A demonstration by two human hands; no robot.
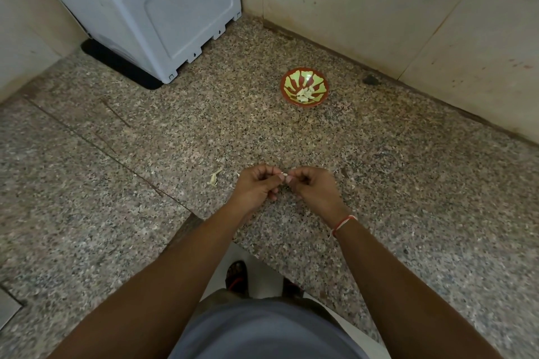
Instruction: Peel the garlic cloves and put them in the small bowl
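Both hands at lower centre of frame, above speckled surface (408,183). Left hand (256,186) and right hand (313,188), fingers curled, pinch garlic clove (284,175) between them; only pale tip shows. Clove likely light, firm, slippery once bare; papery skin tears easily, so best nipped at tip. Bowl (304,87) at upper centre-right holds peeled cloves. Skin scrap (214,178) lies left of hands.

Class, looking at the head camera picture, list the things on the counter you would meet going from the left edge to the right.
White appliance → garlic peel scrap → left hand → garlic clove pinched between both hands → right hand.
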